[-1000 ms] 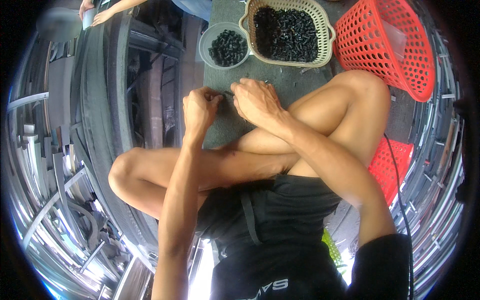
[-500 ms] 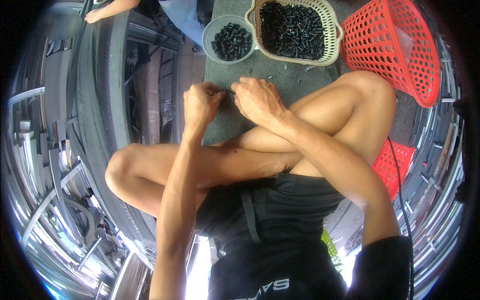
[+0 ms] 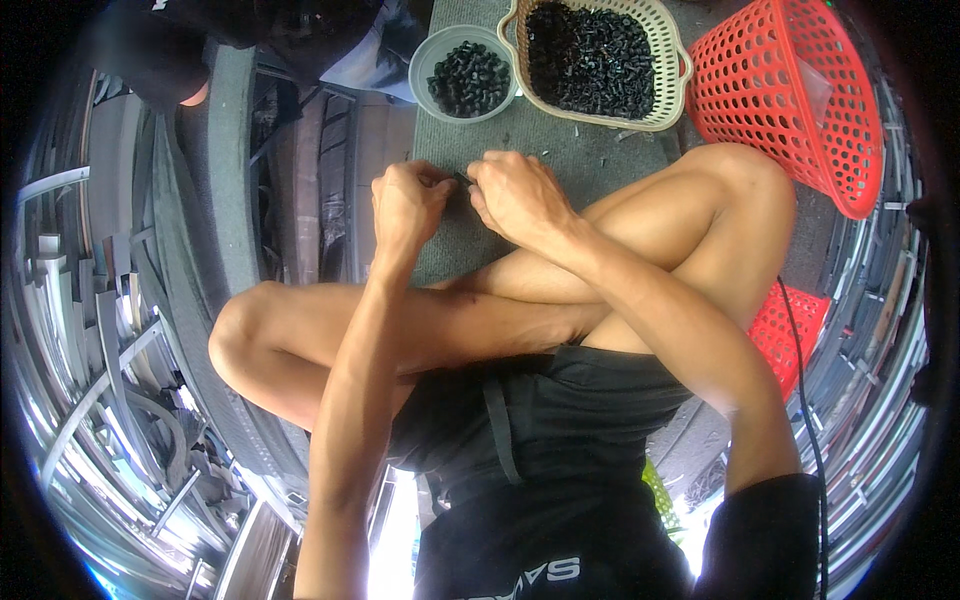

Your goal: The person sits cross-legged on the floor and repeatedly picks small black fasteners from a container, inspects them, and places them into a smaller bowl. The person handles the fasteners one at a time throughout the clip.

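Over the grey ribbed mat, my left hand (image 3: 408, 208) and my right hand (image 3: 522, 198) face each other, nearly touching. Both are closed in a pinch. A small black piece (image 3: 463, 179) shows at the fingertips of my right hand; its exact kind is too small to tell. Whatever my left fingers pinch is hidden by the hand. Beyond them stands a round translucent bowl (image 3: 421, 97) of short black pieces. Right of it, a cream handled basket (image 3: 671, 60) holds many more small black pieces.
A tall red perforated basket (image 3: 740, 90) leans at the far right, and another red basket (image 3: 795, 335) sits beside my right leg. Small scraps lie on the mat (image 3: 590, 160). Long strips and profiles (image 3: 110, 330) are stacked at the left. Another person in dark clothes (image 3: 280, 30) is at the far left.
The other person at the far left has leaned into view, dark clothing now where a bare arm was. My hands have barely moved and stay pinched together over the mat.
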A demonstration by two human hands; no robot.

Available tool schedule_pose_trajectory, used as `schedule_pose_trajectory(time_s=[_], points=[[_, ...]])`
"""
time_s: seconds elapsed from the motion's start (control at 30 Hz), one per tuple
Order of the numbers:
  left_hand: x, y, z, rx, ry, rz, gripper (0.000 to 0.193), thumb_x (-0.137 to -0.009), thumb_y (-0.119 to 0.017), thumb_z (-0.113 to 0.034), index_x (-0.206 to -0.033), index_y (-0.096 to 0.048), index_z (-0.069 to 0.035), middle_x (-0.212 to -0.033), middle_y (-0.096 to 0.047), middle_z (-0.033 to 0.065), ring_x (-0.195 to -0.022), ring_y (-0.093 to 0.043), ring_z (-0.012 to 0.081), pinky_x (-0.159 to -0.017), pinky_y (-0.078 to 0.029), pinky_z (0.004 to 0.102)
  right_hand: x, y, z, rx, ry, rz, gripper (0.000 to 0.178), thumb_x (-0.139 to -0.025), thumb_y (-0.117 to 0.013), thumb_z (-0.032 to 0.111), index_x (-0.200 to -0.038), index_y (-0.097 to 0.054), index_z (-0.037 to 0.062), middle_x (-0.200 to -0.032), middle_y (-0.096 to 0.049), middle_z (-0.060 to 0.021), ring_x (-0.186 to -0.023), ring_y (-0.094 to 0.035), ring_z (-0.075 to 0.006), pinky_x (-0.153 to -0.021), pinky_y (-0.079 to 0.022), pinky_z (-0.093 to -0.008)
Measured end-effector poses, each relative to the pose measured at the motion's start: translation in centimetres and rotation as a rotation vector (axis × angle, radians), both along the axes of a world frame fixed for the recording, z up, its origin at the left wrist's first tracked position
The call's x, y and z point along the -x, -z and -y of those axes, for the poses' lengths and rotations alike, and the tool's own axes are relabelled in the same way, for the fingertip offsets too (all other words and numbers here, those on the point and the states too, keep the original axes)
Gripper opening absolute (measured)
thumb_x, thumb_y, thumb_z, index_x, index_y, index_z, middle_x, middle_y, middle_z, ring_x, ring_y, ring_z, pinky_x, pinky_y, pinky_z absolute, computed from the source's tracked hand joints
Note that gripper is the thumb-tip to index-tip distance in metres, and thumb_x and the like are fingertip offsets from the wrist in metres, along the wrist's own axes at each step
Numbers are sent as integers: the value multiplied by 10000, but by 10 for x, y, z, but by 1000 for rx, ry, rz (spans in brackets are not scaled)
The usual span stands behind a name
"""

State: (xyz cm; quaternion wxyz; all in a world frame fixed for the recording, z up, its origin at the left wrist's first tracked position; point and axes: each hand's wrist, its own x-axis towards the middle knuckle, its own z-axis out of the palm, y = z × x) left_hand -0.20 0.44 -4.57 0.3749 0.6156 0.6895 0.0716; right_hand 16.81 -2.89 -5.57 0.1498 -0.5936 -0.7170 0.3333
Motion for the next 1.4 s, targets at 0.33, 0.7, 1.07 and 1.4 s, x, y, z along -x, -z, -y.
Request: schedule_pose_trajectory(time_s=[0.33,0.7,1.07,1.4], points=[[3,8,2,-67,41,-4,193,-832,-776,-121,-981,-811,-3,-931,-773,248,-888,-773,389,-841,-603,448,9,8,0,-30,-15,-7,167,-952,-588,63,-900,-705,-44,-973,-701,-254,-875,-714,-468,-807,-599,-537],[3,14,1,-61,-30,12,238,-825,-777,-176,-985,-816,-4,-893,-749,300,-901,-763,443,-856,-602,478,23,15,-5,-88,-145,107,161,-910,-600,38,-892,-726,-60,-992,-718,-270,-907,-752,-427,-808,-632,-500],[4,11,3,-59,8,4,281,-836,-765,-206,-1009,-811,10,-946,-755,299,-949,-759,444,-889,-592,473,24,23,-1,-110,-152,146,193,-962,-541,65,-935,-694,-49,-990,-704,-257,-871,-739,-437,-760,-624,-512],[2,16,8,-157,80,-94,305,-847,-733,-227,-1051,-810,-13,-987,-761,277,-981,-762,414,-921,-570,459,40,20,1,-100,-123,233,167,-901,-650,67,-944,-798,0,-1003,-768,-230,-978,-772,-381,-851,-632,-468]])
